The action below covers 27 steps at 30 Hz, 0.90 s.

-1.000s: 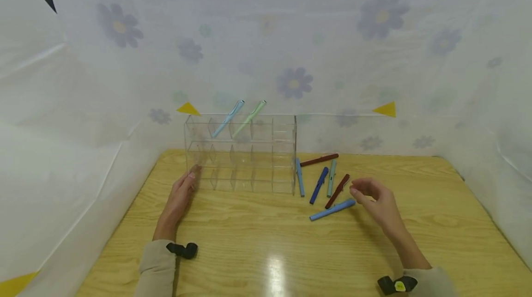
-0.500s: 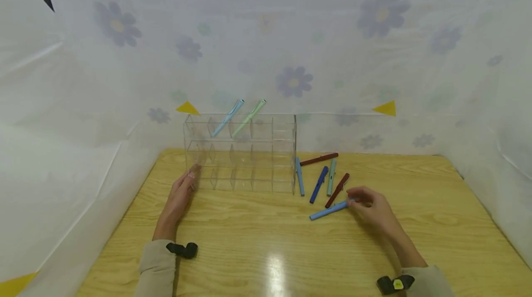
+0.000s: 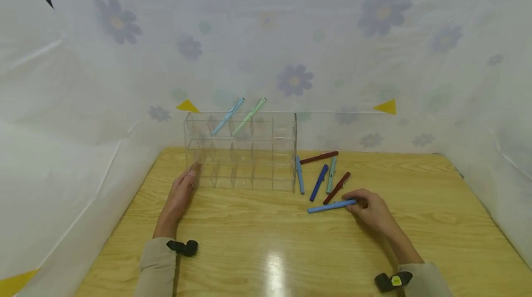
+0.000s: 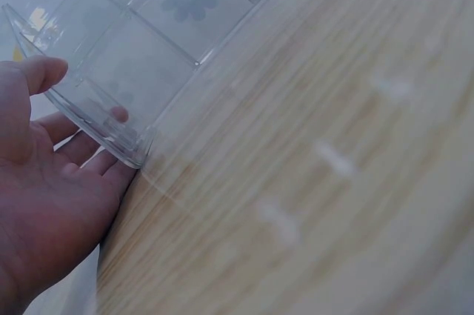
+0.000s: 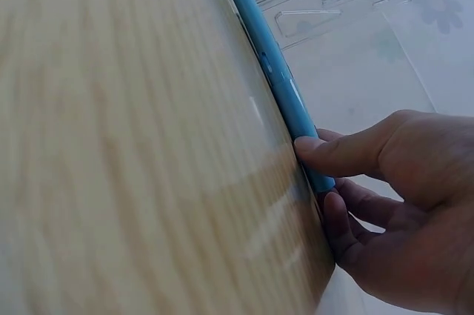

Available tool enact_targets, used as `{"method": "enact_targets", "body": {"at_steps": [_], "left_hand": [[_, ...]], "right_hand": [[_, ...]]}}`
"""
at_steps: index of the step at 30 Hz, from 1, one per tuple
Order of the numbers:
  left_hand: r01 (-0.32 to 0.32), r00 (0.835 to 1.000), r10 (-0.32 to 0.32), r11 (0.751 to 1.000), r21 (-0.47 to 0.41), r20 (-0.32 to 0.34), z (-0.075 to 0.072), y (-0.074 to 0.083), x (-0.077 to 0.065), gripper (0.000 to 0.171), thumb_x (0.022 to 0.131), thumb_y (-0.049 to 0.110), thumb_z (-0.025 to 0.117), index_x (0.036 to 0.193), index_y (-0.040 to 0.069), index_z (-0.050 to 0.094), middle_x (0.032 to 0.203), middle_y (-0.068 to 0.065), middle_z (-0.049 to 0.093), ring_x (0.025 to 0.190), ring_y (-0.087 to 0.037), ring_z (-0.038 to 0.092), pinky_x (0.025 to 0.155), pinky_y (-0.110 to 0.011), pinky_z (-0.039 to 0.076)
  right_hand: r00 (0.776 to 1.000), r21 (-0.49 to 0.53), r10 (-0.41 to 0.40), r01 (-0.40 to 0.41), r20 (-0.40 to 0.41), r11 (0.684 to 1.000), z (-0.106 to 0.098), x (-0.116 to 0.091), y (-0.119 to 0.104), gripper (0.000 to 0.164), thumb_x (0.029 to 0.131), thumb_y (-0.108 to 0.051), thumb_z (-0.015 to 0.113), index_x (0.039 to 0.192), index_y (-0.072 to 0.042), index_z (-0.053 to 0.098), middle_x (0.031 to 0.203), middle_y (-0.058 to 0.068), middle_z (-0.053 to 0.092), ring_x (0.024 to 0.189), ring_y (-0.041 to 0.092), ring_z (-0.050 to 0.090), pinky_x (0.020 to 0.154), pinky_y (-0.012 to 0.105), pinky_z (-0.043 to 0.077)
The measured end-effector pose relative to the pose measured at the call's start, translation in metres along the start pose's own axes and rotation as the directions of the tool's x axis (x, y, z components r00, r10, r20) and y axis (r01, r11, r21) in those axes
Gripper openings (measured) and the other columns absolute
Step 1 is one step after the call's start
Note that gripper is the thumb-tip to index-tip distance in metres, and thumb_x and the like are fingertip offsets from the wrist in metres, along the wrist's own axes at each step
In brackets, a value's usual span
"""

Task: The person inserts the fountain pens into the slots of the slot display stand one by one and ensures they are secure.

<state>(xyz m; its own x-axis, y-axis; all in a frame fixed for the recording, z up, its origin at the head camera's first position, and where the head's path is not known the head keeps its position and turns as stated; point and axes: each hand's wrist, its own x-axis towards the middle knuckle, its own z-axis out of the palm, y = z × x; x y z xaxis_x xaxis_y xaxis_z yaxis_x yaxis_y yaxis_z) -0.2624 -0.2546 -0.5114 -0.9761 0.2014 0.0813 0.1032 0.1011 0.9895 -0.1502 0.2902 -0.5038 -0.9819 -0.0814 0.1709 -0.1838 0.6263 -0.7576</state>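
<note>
Right side: your right hand (image 3: 371, 209) now pinches the light blue pen (image 3: 330, 207) near its three o'clock end, thumb against one side, fingers against the other. One second earlier it is merely beside that end. The pen's free end points to nine o'clock, slightly nearer twelve than before. Whether the pen is fully off the tabletop (image 3: 232, 227) cannot be told. Assessment: the reach appears complete and the pick-up under way.

Left side: no change noted. Your left hand (image 3: 179, 193) holds the clear rack (image 3: 262, 154) at its eight o'clock corner, thumb and fingers straddling the side wall, which should keep it steady.

Rack: ten o'clock from your right hand. A pale blue pen (image 3: 228, 116) and a pale green pen (image 3: 249, 116) lean in its top tier.

Outstanding: five pens lie loose between ten and one o'clock of the held one, including two dark red pens (image 3: 337, 188).
</note>
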Motion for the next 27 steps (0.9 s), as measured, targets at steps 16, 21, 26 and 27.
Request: {"method": "enact_targets", "body": {"at_steps": [16, 21, 26, 27], "left_hand": [[-0.003, 1.000, 0.003, 1.000, -0.016, 0.003, -0.001, 0.000, 0.001, 0.064, 0.113, 0.041, 0.034, 0.162, 0.000, 0.023, 0.169, -0.014, 0.022, 0.156, -0.024, 0.011, 0.124, -0.046, 0.013], [0.005, 1.000, -0.005, 1.000, -0.022, -0.003, 0.000, 0.000, 0.001, 0.062, 0.114, 0.039, 0.034, 0.161, -0.001, 0.026, 0.168, -0.014, 0.022, 0.156, -0.026, 0.012, 0.124, -0.049, 0.012], [0.007, 1.000, -0.007, 1.000, -0.020, 0.001, 0.000, 0.000, 0.000, 0.062, 0.114, 0.039, 0.034, 0.161, -0.001, 0.026, 0.168, -0.014, 0.022, 0.156, -0.027, 0.011, 0.124, -0.051, 0.011], [0.006, 1.000, -0.006, 1.000, -0.022, 0.002, 0.000, 0.000, 0.000, 0.062, 0.114, 0.039, 0.033, 0.161, 0.000, 0.026, 0.168, -0.014, 0.022, 0.156, -0.026, 0.011, 0.124, -0.051, 0.011]], "right_hand": [[0.996, 0.005, -0.065, 0.065, 0.061, 0.998, -0.011, 0.001, 0.003, 0.014, 0.094, -0.007, 0.075, 0.108, -0.010, 0.075, 0.102, 0.003, 0.072, 0.089, 0.015, 0.068, 0.075, 0.029, 0.056], [0.995, 0.137, -0.066, 0.055, 0.075, 0.989, -0.017, 0.000, 0.001, 0.016, 0.100, -0.006, 0.068, 0.115, -0.003, 0.072, 0.105, 0.011, 0.072, 0.090, 0.015, 0.071, 0.075, 0.029, 0.058], [0.991, 0.337, -0.103, 0.069, 0.087, 0.939, -0.021, 0.001, -0.003, 0.027, 0.105, -0.005, 0.059, 0.124, 0.013, 0.063, 0.116, 0.025, 0.067, 0.101, 0.026, 0.073, 0.084, 0.040, 0.060], [0.990, 0.370, -0.106, 0.067, 0.087, 0.927, -0.022, 0.002, -0.004, 0.028, 0.106, -0.005, 0.057, 0.125, 0.015, 0.061, 0.118, 0.028, 0.065, 0.102, 0.027, 0.073, 0.085, 0.042, 0.059]]}}
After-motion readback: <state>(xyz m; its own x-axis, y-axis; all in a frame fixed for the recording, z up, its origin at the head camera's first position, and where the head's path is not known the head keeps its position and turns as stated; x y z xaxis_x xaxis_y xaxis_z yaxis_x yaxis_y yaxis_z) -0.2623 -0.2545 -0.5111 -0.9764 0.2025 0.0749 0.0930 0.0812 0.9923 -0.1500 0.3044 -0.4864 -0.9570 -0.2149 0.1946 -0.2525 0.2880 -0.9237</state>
